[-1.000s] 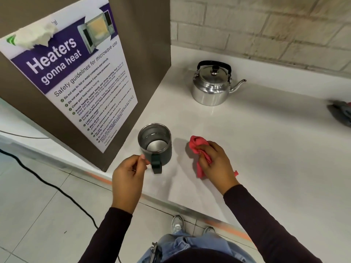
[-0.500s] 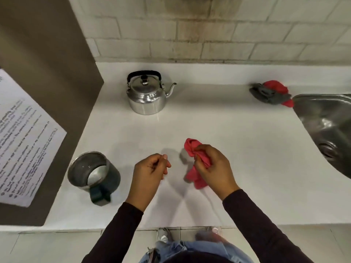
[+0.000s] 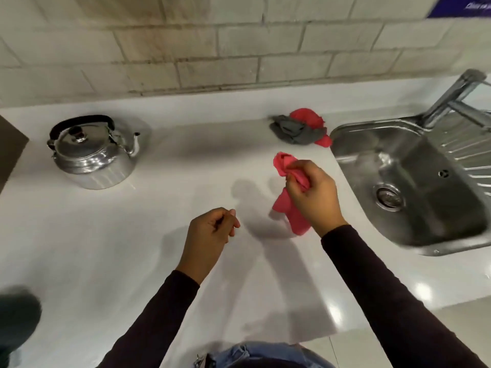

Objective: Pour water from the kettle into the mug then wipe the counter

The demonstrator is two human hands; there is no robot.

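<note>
A shiny metal kettle [image 3: 91,151] with a black handle stands at the back left of the white counter [image 3: 106,248]. The dark mug [image 3: 16,317] is a blur at the lower left edge. My right hand [image 3: 314,197] grips a crumpled pink cloth [image 3: 285,187] just above the counter, left of the sink. My left hand [image 3: 210,232] hovers over the counter's middle, fingers curled loosely, holding nothing.
A steel sink [image 3: 414,181] with a tap [image 3: 451,94] fills the right side. A grey and red pile of rags [image 3: 300,127] lies near the back wall beside the sink. A brick wall runs behind. A brown panel [image 3: 10,152] edges the left.
The view swung right, so the mug slid to the lower left edge and the sink came in. My right hand carried the cloth toward the sink. My left hand let go of the mug.
</note>
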